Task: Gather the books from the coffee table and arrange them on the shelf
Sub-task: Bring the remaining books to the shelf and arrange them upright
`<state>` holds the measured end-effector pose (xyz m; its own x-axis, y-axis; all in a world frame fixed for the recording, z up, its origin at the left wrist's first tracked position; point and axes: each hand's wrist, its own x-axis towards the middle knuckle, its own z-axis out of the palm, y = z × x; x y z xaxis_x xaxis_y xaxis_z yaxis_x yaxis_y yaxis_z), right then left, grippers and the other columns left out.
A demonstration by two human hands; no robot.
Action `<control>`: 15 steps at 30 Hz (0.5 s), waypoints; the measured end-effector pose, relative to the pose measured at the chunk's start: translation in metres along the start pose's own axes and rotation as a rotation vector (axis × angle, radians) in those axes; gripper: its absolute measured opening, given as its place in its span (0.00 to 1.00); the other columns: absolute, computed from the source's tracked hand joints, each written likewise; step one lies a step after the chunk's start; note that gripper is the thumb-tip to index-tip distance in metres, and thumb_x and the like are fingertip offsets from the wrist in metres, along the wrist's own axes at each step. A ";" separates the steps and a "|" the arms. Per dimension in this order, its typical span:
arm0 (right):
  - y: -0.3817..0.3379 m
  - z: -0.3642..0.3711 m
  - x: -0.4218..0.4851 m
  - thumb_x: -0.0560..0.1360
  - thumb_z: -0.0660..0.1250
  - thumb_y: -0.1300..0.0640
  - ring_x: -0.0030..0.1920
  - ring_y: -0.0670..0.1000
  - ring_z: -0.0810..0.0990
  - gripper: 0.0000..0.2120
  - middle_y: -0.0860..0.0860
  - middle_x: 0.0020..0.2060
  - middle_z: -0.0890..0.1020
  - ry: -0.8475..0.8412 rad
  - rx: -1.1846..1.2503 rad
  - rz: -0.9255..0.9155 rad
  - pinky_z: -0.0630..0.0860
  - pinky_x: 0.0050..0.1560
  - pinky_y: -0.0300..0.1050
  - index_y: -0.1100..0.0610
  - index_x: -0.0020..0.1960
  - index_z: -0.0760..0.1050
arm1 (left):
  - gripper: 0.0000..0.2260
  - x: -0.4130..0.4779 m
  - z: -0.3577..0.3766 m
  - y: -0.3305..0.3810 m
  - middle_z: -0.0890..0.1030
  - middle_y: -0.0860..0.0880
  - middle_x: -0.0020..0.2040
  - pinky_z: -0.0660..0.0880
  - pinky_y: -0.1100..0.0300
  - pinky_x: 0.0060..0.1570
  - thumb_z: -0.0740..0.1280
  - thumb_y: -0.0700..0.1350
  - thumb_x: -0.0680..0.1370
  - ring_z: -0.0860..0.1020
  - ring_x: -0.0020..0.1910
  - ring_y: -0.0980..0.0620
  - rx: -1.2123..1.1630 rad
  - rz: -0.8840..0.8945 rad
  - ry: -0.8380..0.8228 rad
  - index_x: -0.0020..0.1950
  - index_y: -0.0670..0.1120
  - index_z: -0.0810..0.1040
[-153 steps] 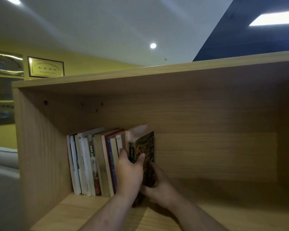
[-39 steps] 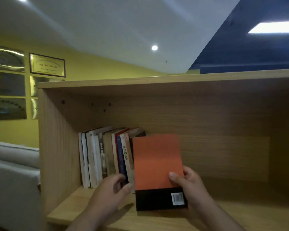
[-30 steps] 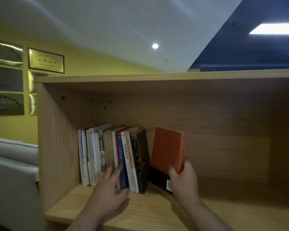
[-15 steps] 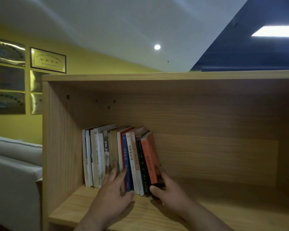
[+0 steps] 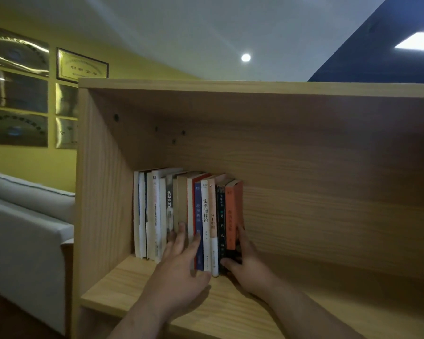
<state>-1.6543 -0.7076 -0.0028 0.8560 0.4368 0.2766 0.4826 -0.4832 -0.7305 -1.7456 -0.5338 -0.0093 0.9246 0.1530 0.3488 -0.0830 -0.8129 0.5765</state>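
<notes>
A row of several books (image 5: 171,211) stands upright at the left end of the wooden shelf (image 5: 316,311). The rightmost is an orange-spined book (image 5: 231,214) with a black lower part. My right hand (image 5: 245,263) holds its lower end, thumb in front of the spine and fingers along its right cover. My left hand (image 5: 181,267) rests with straight fingers against the spines of the middle books, near a blue one (image 5: 198,216).
The shelf compartment stretches wide to the right of the books. Its left side panel (image 5: 96,204) stands beside the row. A light grey sofa (image 5: 27,228) sits to the left. Framed plaques (image 5: 82,66) hang on the yellow wall.
My right hand turned the orange book from cover-forward to spine-out and slid it in at the right end of the row. It now stands more upright. My left hand moved onto the spines.
</notes>
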 end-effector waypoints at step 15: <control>0.015 0.004 0.011 0.63 0.74 0.36 0.66 0.45 0.77 0.51 0.44 0.70 0.73 0.081 0.058 -0.035 0.76 0.69 0.52 0.29 0.77 0.47 | 0.30 0.056 -0.082 0.046 0.75 0.54 0.65 0.77 0.53 0.59 0.67 0.50 0.78 0.76 0.60 0.54 0.001 0.085 0.323 0.77 0.59 0.56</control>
<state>-1.6381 -0.7070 -0.0136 0.8521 0.3889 0.3502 0.5028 -0.4228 -0.7540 -1.7279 -0.5161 0.0972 0.7485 0.2551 0.6121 -0.1542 -0.8308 0.5348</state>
